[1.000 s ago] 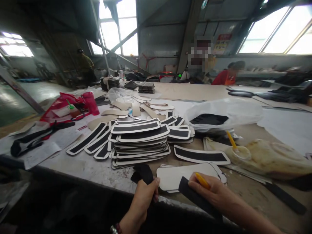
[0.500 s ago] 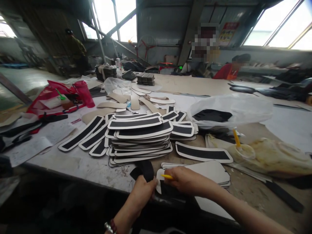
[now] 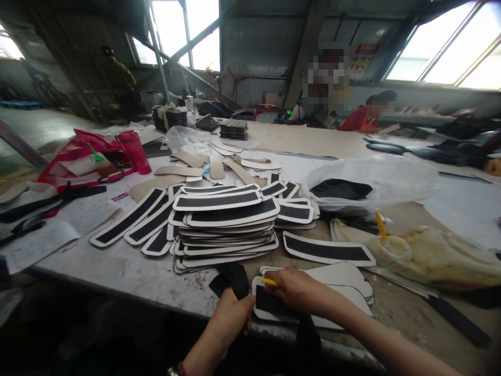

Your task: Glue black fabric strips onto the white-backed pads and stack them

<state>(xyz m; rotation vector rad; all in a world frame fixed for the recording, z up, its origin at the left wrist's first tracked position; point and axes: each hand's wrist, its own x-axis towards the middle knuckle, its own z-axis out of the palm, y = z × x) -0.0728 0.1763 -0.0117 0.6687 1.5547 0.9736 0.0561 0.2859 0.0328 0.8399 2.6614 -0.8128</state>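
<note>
My left hand (image 3: 233, 312), at the table's front edge, is closed on a black strip (image 3: 238, 279) that loops up over its fingers. My right hand (image 3: 294, 290) grips a thin yellow stick (image 3: 268, 282), its tip pointing left. Beneath that hand lies a pale curved panel (image 3: 257, 308) with black material on its middle; my fingers and forearm hide part of it. More plain pale panels (image 3: 344, 274) are stacked just behind. Left of them rises a tall pile of white-edged panels with black centres (image 3: 230, 211).
One black-centred panel (image 3: 329, 248) lies apart on the right. Beyond it are a cup with a yellow stick (image 3: 395, 246), a stained bag (image 3: 450, 256) and a clear plastic bag (image 3: 376, 175). A pink bottle (image 3: 133, 151) stands at left. Several people are in the background.
The panel under my right hand now shows more of its black middle and its lower edge. Both hands stay close together, still holding the strip and the yellow stick.
</note>
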